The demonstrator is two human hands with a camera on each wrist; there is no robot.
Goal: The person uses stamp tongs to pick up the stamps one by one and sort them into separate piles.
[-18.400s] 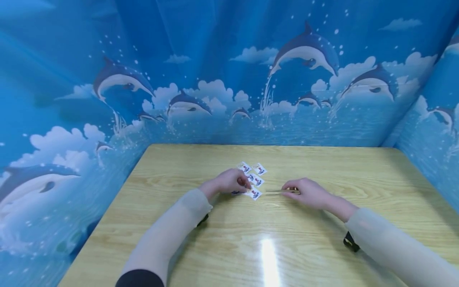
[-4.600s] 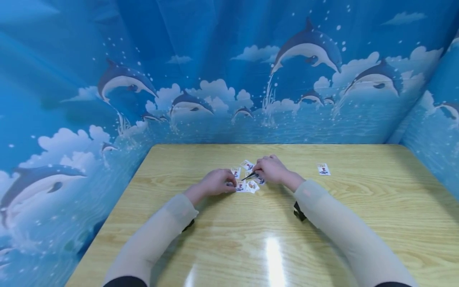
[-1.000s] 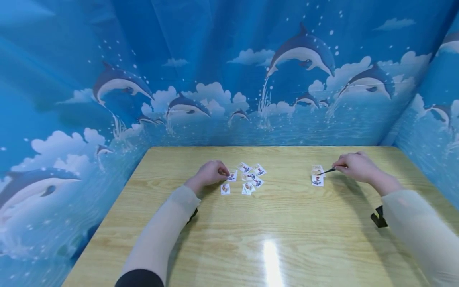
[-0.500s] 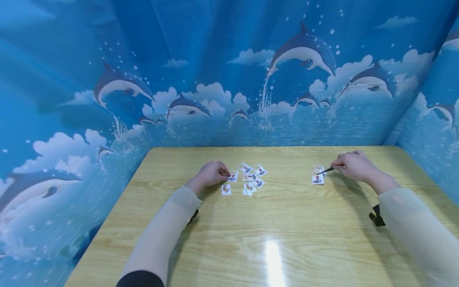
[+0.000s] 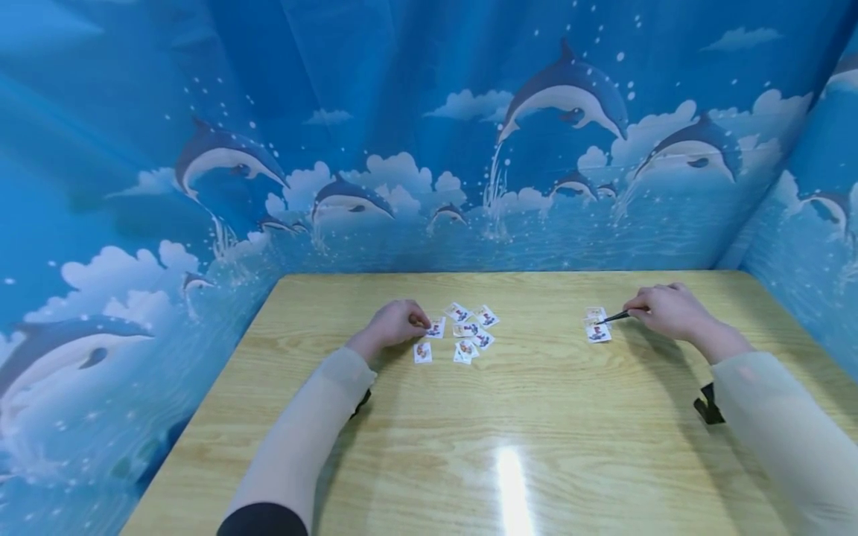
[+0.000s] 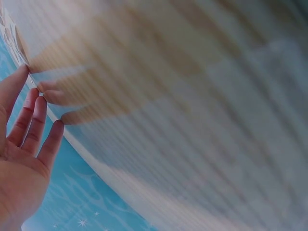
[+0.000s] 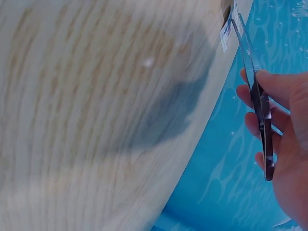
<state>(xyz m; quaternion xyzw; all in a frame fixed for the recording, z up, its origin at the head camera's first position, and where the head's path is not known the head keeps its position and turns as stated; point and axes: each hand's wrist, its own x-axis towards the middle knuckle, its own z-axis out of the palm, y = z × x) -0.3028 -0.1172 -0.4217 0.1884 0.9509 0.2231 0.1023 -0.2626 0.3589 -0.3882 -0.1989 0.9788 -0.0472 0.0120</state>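
My right hand [image 5: 666,309] pinches dark metal tweezers [image 5: 615,316] between thumb and fingers. Their tips are at the front one of two small printed cards [image 5: 599,333], which overlaps or adjoins the card behind [image 5: 594,313]. In the right wrist view the tweezers [image 7: 262,110] have their tips slightly apart, near a card [image 7: 225,36] at the table's edge. My left hand [image 5: 395,324] rests its fingertips at a card [image 5: 436,327] left of the loose group. From the left wrist, the hand's fingers [image 6: 36,120] look extended, tips on the tabletop.
Several similar cards [image 5: 465,330] lie in a loose, partly overlapping group mid-table. A single card [image 5: 422,352] lies in front of the left hand. The wood-grain table [image 5: 402,447] meets a blue dolphin-print curtain [image 5: 415,149] at the back and sides.
The right hand with the tweezers has gone from the card group to the right side, where a second card now lies. Over the last second, the front card there has shifted slightly.
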